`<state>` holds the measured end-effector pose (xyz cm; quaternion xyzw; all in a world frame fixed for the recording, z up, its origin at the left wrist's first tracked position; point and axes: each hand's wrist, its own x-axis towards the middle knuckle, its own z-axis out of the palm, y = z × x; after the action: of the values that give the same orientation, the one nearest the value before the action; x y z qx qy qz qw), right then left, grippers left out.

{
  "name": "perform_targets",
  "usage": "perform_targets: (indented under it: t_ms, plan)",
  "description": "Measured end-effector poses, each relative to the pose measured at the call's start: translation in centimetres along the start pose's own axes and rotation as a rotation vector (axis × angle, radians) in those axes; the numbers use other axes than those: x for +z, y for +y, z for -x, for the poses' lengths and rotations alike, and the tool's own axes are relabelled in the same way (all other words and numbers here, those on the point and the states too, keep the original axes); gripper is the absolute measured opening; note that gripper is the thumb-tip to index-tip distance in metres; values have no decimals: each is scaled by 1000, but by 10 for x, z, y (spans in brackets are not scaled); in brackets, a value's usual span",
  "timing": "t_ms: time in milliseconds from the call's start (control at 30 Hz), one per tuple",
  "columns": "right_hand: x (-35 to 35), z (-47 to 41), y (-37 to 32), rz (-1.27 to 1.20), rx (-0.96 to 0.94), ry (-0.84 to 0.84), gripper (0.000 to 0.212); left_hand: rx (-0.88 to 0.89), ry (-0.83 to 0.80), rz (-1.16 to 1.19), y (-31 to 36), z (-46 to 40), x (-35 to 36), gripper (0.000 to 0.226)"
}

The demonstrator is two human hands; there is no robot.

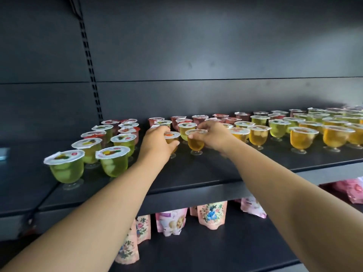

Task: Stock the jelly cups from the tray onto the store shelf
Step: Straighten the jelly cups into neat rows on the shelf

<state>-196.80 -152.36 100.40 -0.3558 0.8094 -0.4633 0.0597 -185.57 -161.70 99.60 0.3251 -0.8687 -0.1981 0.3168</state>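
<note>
2 orange jelly cups stand side by side at the middle of the dark shelf [196, 173], each gripped by a hand. The left hand [157, 140] curls round the left cup [172, 138]; the right hand [213, 135] pinches the right cup [195, 141] at its rim. Green cups [66, 167] stand to the left, red cups [198, 119] behind, more orange cups [300, 139] to the right. Floral pouches [212, 214] stand on the shelf below.

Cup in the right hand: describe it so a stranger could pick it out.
On the upper shelf, find the gap between the green cups and the long orange rows. The right hand grips an orange jelly cup there, the only fully visible orange one with fingers around it.
</note>
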Motion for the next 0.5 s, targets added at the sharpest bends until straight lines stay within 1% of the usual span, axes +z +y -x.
perform_targets:
  t_ms: [100, 267, 433, 500]
  plan:
    - [10, -10, 2, 1, -12, 32, 56, -43, 29, 19, -4, -2, 4, 40]
    - [17, -14, 7, 90, -74, 109, 53, -37, 85, 48, -11, -3, 6, 36]
    - [21, -13, 9, 113, -91, 142, 54, -58, 81, 40, -12, -5, 6, 38]
    - [21, -12, 9, 102, -87, 129, 56, -59, 68, 28, -11, -5, 6, 40]
